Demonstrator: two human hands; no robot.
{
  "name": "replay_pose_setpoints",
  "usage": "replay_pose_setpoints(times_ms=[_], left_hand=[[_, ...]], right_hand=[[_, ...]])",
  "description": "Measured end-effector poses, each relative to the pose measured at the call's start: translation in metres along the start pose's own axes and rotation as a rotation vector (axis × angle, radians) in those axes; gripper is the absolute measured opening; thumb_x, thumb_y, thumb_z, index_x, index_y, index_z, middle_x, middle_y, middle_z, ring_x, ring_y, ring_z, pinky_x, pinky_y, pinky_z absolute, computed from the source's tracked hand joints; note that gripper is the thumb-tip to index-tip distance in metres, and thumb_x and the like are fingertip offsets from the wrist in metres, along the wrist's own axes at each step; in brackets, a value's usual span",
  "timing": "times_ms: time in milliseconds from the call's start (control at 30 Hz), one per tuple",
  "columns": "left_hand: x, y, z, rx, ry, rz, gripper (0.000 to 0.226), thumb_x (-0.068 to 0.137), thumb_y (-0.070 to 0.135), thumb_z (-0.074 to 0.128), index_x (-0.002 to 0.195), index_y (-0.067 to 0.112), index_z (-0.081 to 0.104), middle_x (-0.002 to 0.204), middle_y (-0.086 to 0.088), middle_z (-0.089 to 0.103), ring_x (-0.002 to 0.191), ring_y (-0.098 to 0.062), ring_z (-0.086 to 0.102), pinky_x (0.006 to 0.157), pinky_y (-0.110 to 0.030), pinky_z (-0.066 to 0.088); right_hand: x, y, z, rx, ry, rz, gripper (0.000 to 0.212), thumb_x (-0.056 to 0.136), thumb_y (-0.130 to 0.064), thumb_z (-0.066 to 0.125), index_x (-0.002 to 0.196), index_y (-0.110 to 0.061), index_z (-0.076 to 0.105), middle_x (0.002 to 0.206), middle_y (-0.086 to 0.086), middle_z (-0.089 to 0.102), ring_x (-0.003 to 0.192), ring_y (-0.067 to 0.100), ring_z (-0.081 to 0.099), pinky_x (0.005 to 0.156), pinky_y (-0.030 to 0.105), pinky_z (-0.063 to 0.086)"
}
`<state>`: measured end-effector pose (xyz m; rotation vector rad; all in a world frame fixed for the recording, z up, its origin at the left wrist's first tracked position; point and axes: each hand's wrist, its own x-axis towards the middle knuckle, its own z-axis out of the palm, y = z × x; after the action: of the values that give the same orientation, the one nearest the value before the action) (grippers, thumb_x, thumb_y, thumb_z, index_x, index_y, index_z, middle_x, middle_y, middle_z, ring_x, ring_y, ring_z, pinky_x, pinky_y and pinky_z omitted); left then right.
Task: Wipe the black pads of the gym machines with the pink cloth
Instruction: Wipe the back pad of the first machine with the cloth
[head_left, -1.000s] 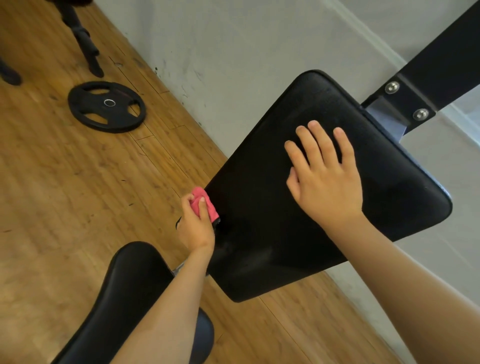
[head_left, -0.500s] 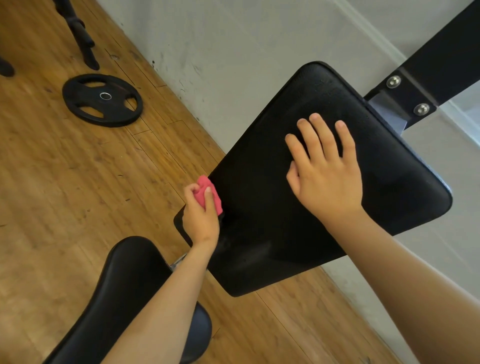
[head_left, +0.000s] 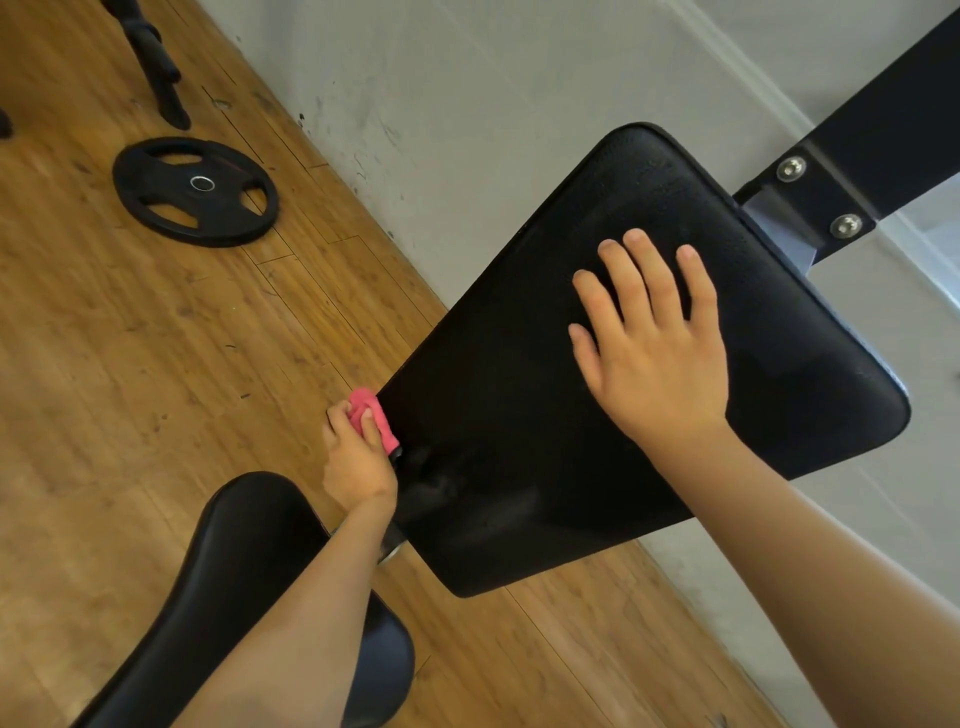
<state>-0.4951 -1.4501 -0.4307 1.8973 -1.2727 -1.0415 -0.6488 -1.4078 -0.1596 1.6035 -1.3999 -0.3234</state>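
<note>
Left hand (head_left: 358, 457) presses crumpled pink cloth (head_left: 371, 415) against textured, rounded black pad (head_left: 493, 415)

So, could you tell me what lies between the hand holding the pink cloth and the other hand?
Only bare black pad, in the head view, between the left hand gripping the pink cloth and the flat right hand.

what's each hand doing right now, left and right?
Left hand: closed, gripping the pink cloth against the edge of the black pad.
Right hand: open, fingers straight, resting flat on the black pad.
</note>
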Motion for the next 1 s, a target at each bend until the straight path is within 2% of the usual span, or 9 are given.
replay_pose_setpoints(times_ms=[200,333,467,533,633,700,833,900,1000], left_hand=[[0.009,-0.011,-0.003,-0.031,-0.048,0.01,0.036,0.1,0.04,0.032,0.124,0.016,0.043,0.115,-0.006,0.055,0.086,-0.022,0.058,0.064,-0.038,0.047],[0.019,-0.022,-0.002,-0.187,-0.115,-0.071,0.024,0.1,0.035,0.038,0.116,0.019,0.045,0.106,-0.002,0.056,0.094,-0.023,0.061,0.075,-0.04,0.053],[0.007,-0.004,-0.013,-0.352,-0.092,0.0,0.02,0.103,0.03,0.037,0.117,0.017,0.043,0.099,0.004,0.053,0.084,-0.012,0.058,0.067,-0.023,0.046],[-0.003,0.011,-0.014,-0.408,-0.111,0.095,0.026,0.101,0.034,0.039,0.122,0.018,0.04,0.108,0.004,0.052,0.087,-0.007,0.056,0.066,-0.017,0.045],[-0.008,0.015,-0.006,-0.321,-0.132,0.208,0.045,0.097,0.047,0.043,0.133,0.021,0.035,0.131,-0.003,0.045,0.104,-0.014,0.054,0.072,-0.027,0.053],[-0.005,0.01,-0.002,-0.19,-0.096,0.209,0.048,0.099,0.047,0.038,0.136,0.017,0.035,0.133,-0.006,0.045,0.102,-0.02,0.055,0.068,-0.03,0.05],[0.003,-0.009,0.002,-0.016,-0.058,0.099,0.046,0.102,0.043,0.028,0.135,0.013,0.037,0.126,-0.012,0.05,0.09,-0.029,0.062,0.061,-0.034,0.043],[0.005,-0.02,0.005,0.008,-0.077,0.01,0.046,0.102,0.041,0.027,0.137,0.013,0.034,0.126,-0.014,0.05,0.093,-0.032,0.061,0.063,-0.036,0.042],[0.005,-0.027,0.007,-0.003,-0.099,-0.032,0.046,0.103,0.038,0.027,0.141,0.012,0.032,0.129,-0.017,0.048,0.098,-0.034,0.059,0.066,-0.036,0.041]], right_hand=[[0.0,0.0,0.0,0.004,-0.002,-0.002,0.047,0.101,-0.042,0.039,0.134,-0.01,0.046,0.145,0.016,0.043,0.139,0.032,0.032,0.115,0.05,0.018],[-0.001,0.0,0.0,0.006,0.003,0.002,0.047,0.101,-0.043,0.039,0.134,-0.01,0.046,0.145,0.016,0.043,0.14,0.032,0.032,0.115,0.05,0.017],[-0.001,-0.001,0.001,0.011,-0.002,0.007,0.047,0.101,-0.042,0.038,0.135,-0.009,0.045,0.146,0.016,0.042,0.14,0.032,0.029,0.115,0.05,0.016],[-0.001,-0.001,0.001,0.01,0.002,0.009,0.047,0.102,-0.042,0.038,0.134,-0.009,0.046,0.146,0.016,0.042,0.14,0.032,0.03,0.115,0.05,0.016],[-0.001,-0.001,0.001,0.017,0.001,0.012,0.046,0.102,-0.041,0.037,0.134,-0.009,0.046,0.146,0.017,0.042,0.14,0.032,0.03,0.115,0.05,0.016],[-0.001,-0.001,0.002,0.014,0.002,0.013,0.046,0.102,-0.041,0.037,0.134,-0.009,0.046,0.146,0.017,0.041,0.14,0.032,0.029,0.115,0.05,0.016],[-0.001,-0.001,0.002,0.017,0.001,0.013,0.047,0.101,-0.041,0.037,0.135,-0.009,0.045,0.146,0.017,0.041,0.14,0.032,0.028,0.115,0.05,0.014],[-0.002,-0.001,0.002,0.015,0.007,0.018,0.047,0.101,-0.041,0.037,0.135,-0.009,0.045,0.146,0.017,0.041,0.14,0.032,0.028,0.115,0.05,0.015],[-0.001,-0.002,0.003,0.018,0.017,0.018,0.046,0.101,-0.041,0.036,0.134,-0.009,0.046,0.145,0.017,0.042,0.14,0.032,0.029,0.115,0.05,0.016]])
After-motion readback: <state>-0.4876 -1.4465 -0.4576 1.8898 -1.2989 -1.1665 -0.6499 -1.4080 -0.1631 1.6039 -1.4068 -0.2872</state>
